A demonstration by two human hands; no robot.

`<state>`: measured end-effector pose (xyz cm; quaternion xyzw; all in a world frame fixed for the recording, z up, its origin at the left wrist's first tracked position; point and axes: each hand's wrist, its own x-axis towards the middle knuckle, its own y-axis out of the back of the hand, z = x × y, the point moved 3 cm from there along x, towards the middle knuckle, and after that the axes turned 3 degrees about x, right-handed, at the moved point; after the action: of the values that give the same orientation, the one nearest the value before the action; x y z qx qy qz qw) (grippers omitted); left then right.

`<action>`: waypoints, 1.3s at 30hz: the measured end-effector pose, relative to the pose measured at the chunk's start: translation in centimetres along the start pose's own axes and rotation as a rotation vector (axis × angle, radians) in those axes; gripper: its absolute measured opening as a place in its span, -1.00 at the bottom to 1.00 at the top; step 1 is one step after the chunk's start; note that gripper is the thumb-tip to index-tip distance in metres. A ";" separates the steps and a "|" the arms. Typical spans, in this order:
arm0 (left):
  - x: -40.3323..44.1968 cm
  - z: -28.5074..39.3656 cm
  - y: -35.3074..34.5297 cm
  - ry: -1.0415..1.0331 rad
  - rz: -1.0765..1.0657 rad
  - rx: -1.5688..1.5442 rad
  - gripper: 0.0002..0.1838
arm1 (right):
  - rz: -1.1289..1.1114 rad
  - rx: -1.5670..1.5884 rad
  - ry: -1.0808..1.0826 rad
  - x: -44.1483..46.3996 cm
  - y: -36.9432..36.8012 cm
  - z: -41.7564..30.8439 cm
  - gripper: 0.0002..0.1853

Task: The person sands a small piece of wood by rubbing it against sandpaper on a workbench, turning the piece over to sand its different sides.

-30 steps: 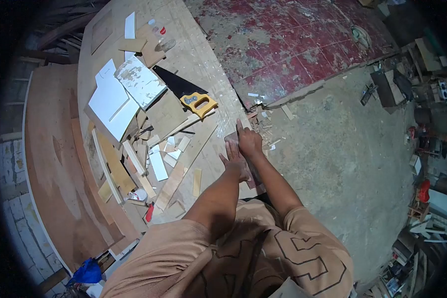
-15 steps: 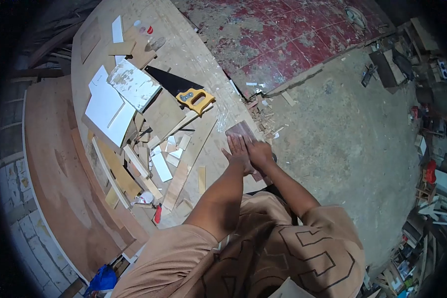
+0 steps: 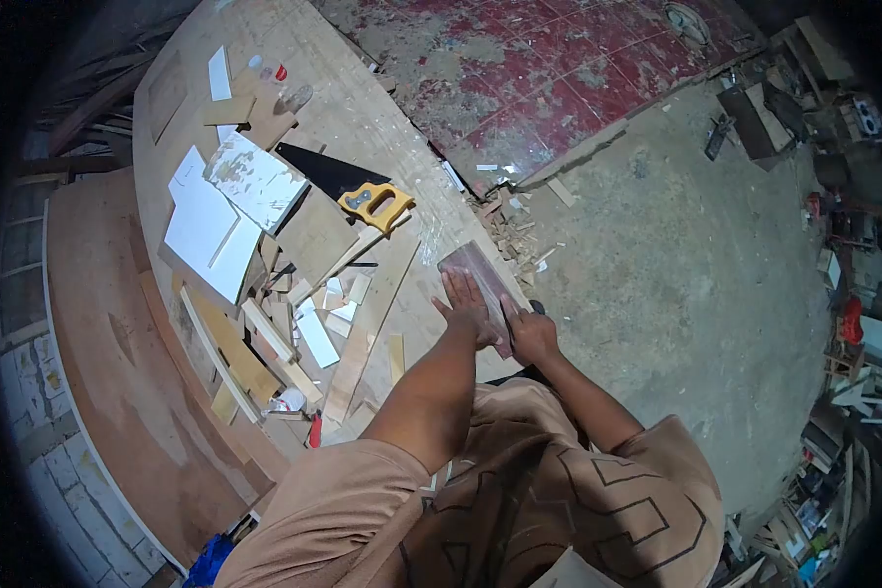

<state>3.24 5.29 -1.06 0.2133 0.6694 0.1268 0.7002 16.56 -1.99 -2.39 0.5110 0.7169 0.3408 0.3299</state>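
A flat reddish-brown board (image 3: 467, 259) lies along the right edge of the wooden workbench. My left hand (image 3: 467, 309) presses on it with the fingers spread and stretched out. Beside it, over the board's right edge, my right hand (image 3: 534, 335) is closed around a slim dark tool (image 3: 506, 307), whose thin end points toward the board. Its exact kind is hard to make out, since the fingers cover the rest. A small dark rounded thing (image 3: 537, 307) shows just past the right hand.
A handsaw (image 3: 377, 204) with a yellow handle lies on the bench (image 3: 402, 127). White panels (image 3: 206, 235), a paint-flaked board (image 3: 255, 181) and several wood offcuts (image 3: 316, 338) are left of my hands. Wood scraps (image 3: 510, 235) litter the concrete floor (image 3: 647, 294) beyond the bench edge.
My right hand has drawn back to the right from beside the left fingers, and the slim dark tool now shows in it. The left hand stays flat on the board.
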 end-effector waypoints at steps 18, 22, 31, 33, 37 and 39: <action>-0.1 -0.3 -0.4 -0.009 0.058 -0.039 0.62 | -0.019 -0.078 0.019 0.2 0.4 0.4 -0.32; 0.2 -0.2 -0.3 -0.008 0.043 -0.042 0.62 | 0.047 -0.123 0.056 6.5 -1.3 0.1 -0.32; -0.3 -0.1 -0.1 0.004 0.013 -0.006 0.61 | 0.108 -0.107 0.014 8.8 -0.7 -1.5 -0.29; -0.1 0.1 0.0 0.020 0.024 0.006 0.60 | 0.061 -0.100 0.016 4.8 -0.3 -0.6 -0.29; 0.5 -0.4 -0.8 -0.008 0.048 -0.043 0.66 | -0.031 -0.107 0.082 2.8 -0.1 0.1 -0.30; 0.7 -0.4 -1.0 -0.015 0.050 -0.018 0.65 | -0.031 -0.097 0.095 4.5 -1.0 0.1 -0.31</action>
<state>2.83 4.83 -2.17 0.2244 0.6573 0.1487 0.7039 14.97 2.06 -3.84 0.4667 0.7221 0.3938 0.3250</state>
